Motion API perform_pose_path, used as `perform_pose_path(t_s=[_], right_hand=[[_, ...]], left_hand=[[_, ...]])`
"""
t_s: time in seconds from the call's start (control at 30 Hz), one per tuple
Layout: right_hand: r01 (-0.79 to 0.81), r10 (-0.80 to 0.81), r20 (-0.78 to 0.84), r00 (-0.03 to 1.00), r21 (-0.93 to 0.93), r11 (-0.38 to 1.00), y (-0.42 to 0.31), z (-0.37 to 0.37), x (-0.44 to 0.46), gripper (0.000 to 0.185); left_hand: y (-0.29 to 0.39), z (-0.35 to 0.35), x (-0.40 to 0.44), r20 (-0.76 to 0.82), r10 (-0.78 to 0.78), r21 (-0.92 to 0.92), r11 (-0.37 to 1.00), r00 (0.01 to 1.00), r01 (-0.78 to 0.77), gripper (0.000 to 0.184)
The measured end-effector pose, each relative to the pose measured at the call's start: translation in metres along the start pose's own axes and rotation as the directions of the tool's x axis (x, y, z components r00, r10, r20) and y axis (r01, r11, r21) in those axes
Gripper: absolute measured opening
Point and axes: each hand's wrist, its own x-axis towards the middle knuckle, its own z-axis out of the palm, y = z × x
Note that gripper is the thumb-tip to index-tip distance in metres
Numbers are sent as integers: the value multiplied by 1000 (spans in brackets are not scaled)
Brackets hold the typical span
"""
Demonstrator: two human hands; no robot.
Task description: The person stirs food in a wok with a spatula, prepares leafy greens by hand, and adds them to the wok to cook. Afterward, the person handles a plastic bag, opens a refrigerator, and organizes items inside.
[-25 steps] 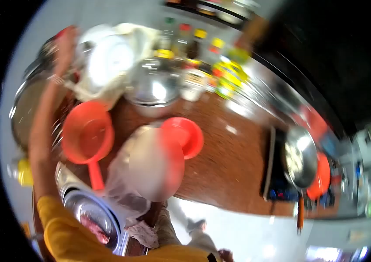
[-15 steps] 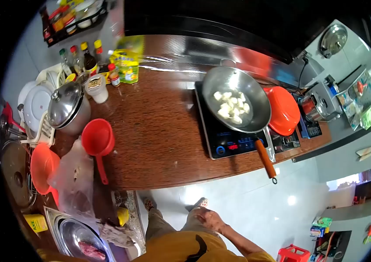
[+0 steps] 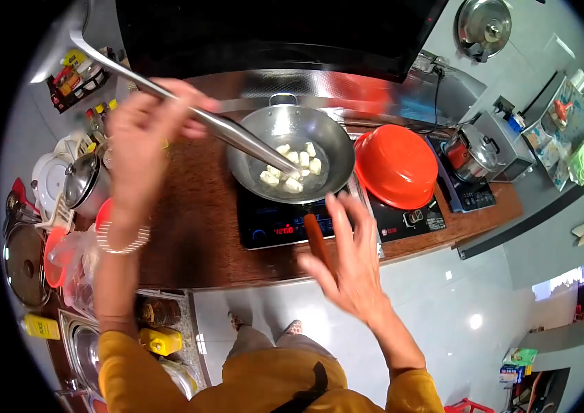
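My left hand (image 3: 142,141), blurred by motion, is closed around a long-handled metal cooking utensil (image 3: 142,80). The utensil's thick handle end points down over the pan; its other end, at the upper left, is too blurred to identify. A steel frying pan (image 3: 245,162) with pale chunks (image 3: 293,168) in it sits on a black induction cooker (image 3: 257,230) with a lit red display. My right hand (image 3: 354,272) is open, thumb and fingers spread around the pan's wooden handle (image 3: 315,237) without closing on it.
An upturned red basin (image 3: 398,165) stands right of the pan, with a lidded pot (image 3: 469,153) beyond it. At left are a steel pot (image 3: 87,184), plates (image 3: 49,180) and a plastic bag (image 3: 82,275). A yellow bottle (image 3: 161,340) stands below the counter's left part.
My left hand has come into view with the metal utensil, raised left of the pan. My right hand has risen from beside my leg to the pan handle. The view has shifted right.
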Motion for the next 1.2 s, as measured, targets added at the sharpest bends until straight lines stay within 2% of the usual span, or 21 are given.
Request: perform_pose_path(t_s=[0.07,0.1,0.13,0.2,0.27,0.33,0.4,0.5,0.53,0.57,0.63,0.67,0.7,0.73,0.77,0.8,0.87,0.97,1.0,1.07,1.2], right_hand=[[27,-21,29,999,-230,973,17,-2,14,69],[20,-17,16,1000,-219,976,27,0,14,68],[-92,89,-31,996,-134,987,34,3,10,62],[-172,166,-111,980,-52,984,51,1,-6,53],[-193,172,-196,965,-92,977,61,-1,-20,45],[-309,299,-188,935,-29,950,57,-6,-20,34],[-283,260,-192,946,-103,954,54,-9,-13,31],[-343,322,-165,932,-120,932,64,-14,-11,27],[-367,349,-147,925,-115,923,70,-20,-7,27],[-418,405,-106,908,-209,884,74,-30,-1,29],[-594,612,113,783,-158,789,83,-59,20,36],[-437,447,113,887,-105,893,111,-64,17,40],[-470,516,241,822,-224,854,100,-78,36,45],[-334,391,261,882,-238,912,127,-79,38,44],[-329,428,317,847,-319,889,130,-83,49,41],[-315,463,368,806,-395,863,126,-83,63,39],[-121,481,431,763,-636,762,98,-84,98,35],[114,414,564,714,-678,727,98,-74,132,32],[183,413,596,688,-693,697,91,-68,142,32],[246,499,658,564,-711,659,84,-53,161,32],[237,647,675,355,-734,636,61,-30,185,28]], left_hand=[[-13,52,-13,93,-82,-191,977,992,98,12],[-20,73,-19,128,-92,-316,940,987,128,11],[-25,89,-23,172,-114,-321,933,978,165,13],[-35,113,-31,257,-222,-392,866,941,312,15],[-42,133,-33,351,-276,-423,806,895,415,17],[-49,148,-37,424,-284,-430,773,860,467,18],[-65,159,-47,564,-279,-426,708,777,564,24],[-78,157,-64,516,-209,-395,802,830,448,47],[-87,152,-77,447,-247,-331,847,860,416,45],[-99,148,-94,345,-312,-319,848,885,423,44],[-146,148,-145,168,-458,-285,825,873,487,42],[-170,151,-172,97,-536,-264,798,838,541,41],[-171,152,-187,158,-670,-325,658,725,679,42],[-169,156,-195,227,-777,-371,489,587,790,43],[-166,160,-197,370,-839,-392,248,399,886,45],[-164,163,-195,537,-777,-474,43,327,880,48],[-160,172,-184,809,-531,-492,-376,253,785,55],[-143,187,-176,750,-613,-590,-450,249,671,55],[-148,187,-178,728,-635,-599,-407,258,689,55],[-158,183,-188,680,-681,-612,-325,271,721,55],[-157,158,-186,681,-709,-571,-357,183,740,53]])
